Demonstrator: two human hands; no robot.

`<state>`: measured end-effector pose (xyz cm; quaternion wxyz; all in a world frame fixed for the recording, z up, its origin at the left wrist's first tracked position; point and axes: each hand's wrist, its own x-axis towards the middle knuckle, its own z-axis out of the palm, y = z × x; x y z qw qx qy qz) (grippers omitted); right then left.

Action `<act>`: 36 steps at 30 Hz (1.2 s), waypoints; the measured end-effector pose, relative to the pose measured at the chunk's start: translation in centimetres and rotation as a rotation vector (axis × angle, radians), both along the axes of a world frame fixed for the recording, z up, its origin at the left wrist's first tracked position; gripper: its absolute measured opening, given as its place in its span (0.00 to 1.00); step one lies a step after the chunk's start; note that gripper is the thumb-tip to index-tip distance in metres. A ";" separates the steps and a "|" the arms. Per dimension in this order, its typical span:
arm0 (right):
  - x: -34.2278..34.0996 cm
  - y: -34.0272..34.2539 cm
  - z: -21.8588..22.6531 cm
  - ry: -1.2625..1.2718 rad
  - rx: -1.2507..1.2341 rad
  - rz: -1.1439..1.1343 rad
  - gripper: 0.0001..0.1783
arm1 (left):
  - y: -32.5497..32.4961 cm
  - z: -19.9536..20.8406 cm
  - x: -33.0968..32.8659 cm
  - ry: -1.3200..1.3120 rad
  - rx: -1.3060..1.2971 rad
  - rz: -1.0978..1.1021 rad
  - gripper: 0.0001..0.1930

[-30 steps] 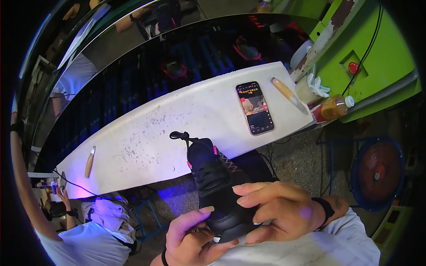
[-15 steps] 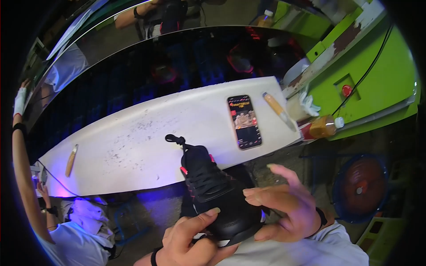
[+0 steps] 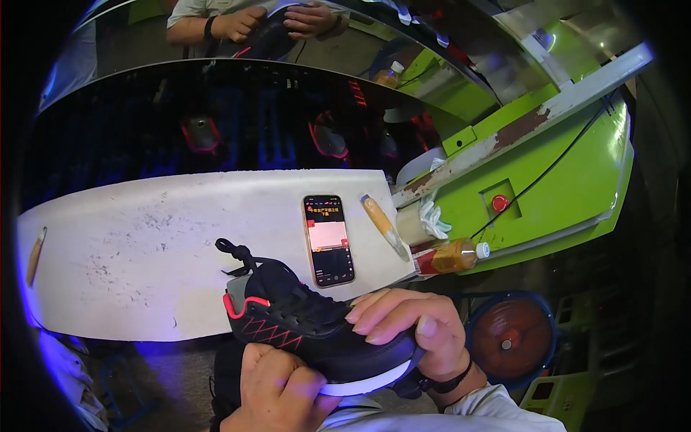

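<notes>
A black sneaker [image 3: 288, 320] with red zigzag stitching, a red collar edge and a white sole lies tilted on its side across my lap, its toe to the right. Its lace ends are knotted in a bundle above the tongue. My right hand [image 3: 417, 331] wraps over the toe, fingers on the upper. Curled against the near side of the shoe, at the sole edge, is my left hand [image 3: 277, 389]; its fingertips are partly hidden. On the white-topped bench beyond lie a phone [image 3: 330, 266] with a lit screen and a wooden-handled knife [image 3: 384, 225].
Another wooden-handled tool [image 3: 36, 255] lies at the bench's left end. A bottle of amber liquid [image 3: 453, 257] and a white glove [image 3: 432, 219] are at the right, by a green machine panel [image 3: 554, 187] with a red button. A round fan [image 3: 509, 337] stands below.
The sneaker has turned from toe toward me to toe rightward, showing its side and sole. My left hand has moved to the sole edge, and my right hand has closed over the toe.
</notes>
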<state>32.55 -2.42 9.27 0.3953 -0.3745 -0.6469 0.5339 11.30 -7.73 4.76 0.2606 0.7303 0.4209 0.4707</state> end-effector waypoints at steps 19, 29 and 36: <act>3.3 2.0 -1.0 0.093 -0.195 0.092 0.26 | 3.5 -4.9 -0.2 0.240 0.230 -0.087 0.19; -0.4 0.8 0.6 0.042 0.115 0.414 0.61 | 0.9 -3.5 -3.1 0.207 0.292 0.194 0.28; -9.8 -1.5 -2.1 0.550 0.371 0.257 0.29 | -5.1 3.7 -5.7 -0.245 -0.110 0.242 0.34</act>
